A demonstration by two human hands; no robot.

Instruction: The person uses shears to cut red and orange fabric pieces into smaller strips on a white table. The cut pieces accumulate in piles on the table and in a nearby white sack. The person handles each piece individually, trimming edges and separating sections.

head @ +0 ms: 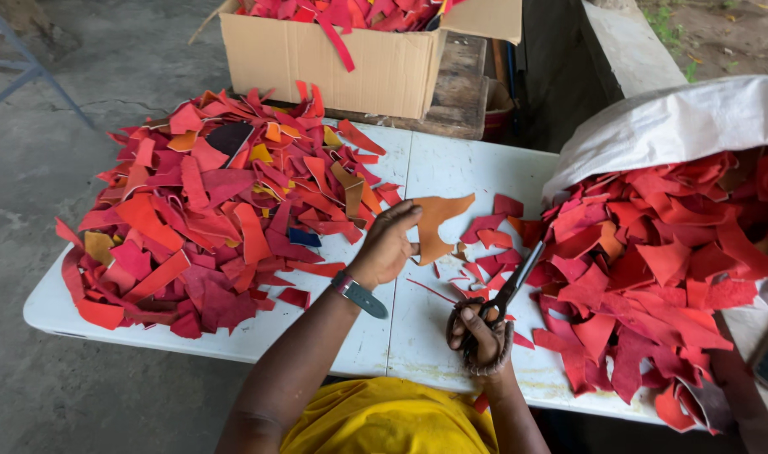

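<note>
The person sits at a white folding bench (451, 168) with both hands over a small cleared patch in its middle. The left hand (385, 248) is closed on an orange leather scrap (438, 223), thumb and fingers pinching its left edge, so that the piece is lifted just above the bench top and spreads away to the right. A wristwatch with a grey strap (358, 292) sits on that wrist.

The right hand (478, 335) is wrapped around the handles of a pair of black scissors (508, 290), fingers through the rope-bound loops. The blades point up and to the right, partly parted, their tips near the edge of the right-hand heap and a little apart from the orange scrap.

Between the two hands lie small red trimmings (485, 235) and thin slivers, scattered on the bare bench.

To the left a broad pile of red, orange and pink leather offcuts (207, 210) covers most of that half of the bench, with a few yellow, tan and dark blue pieces mixed in. To the right a white woven sack (670, 122) lies on its side, open, with a heap of red scraps (653, 277) spilling out of it across the bench. Beyond the far edge stands a cardboard box (342, 63) filled with more red pieces, resting on a wooden block.
</note>
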